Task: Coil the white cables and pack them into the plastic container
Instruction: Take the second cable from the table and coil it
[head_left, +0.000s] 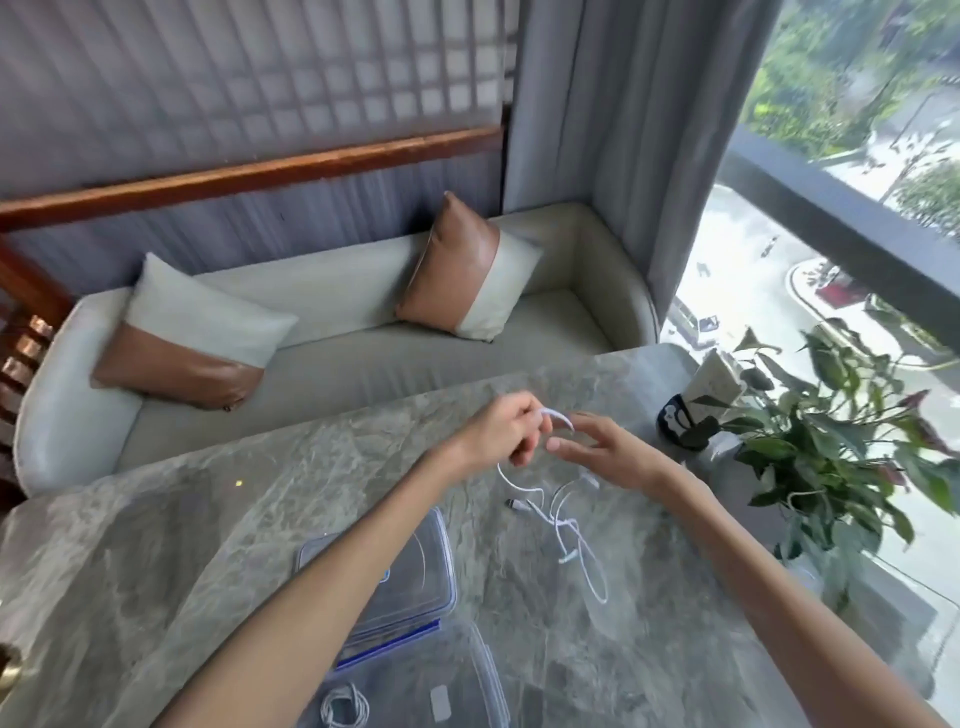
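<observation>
Evidently starting a coil, the left hand (511, 431) pinches the white cable (557, 525) up beyond the plastic container (467, 675), letting the right hand (608, 452), fingers spread apart, guide each loop.

We log: grey marble tabletop (156, 530) at 7 o'clock; pale sofa (353, 364) at 11 o'clock bearing left cushion (192, 338) and right cushion (467, 270), both tan-and-white; potted plant (831, 441) at 3 o'clock; grey curtain (623, 130) at 1 o'clock.

The marble table (156, 545) bears a white cable (567, 557), a lid (405, 561), the plastic container (462, 670), a potted plant (831, 447) — and perhaps a dark cup (675, 421).
</observation>
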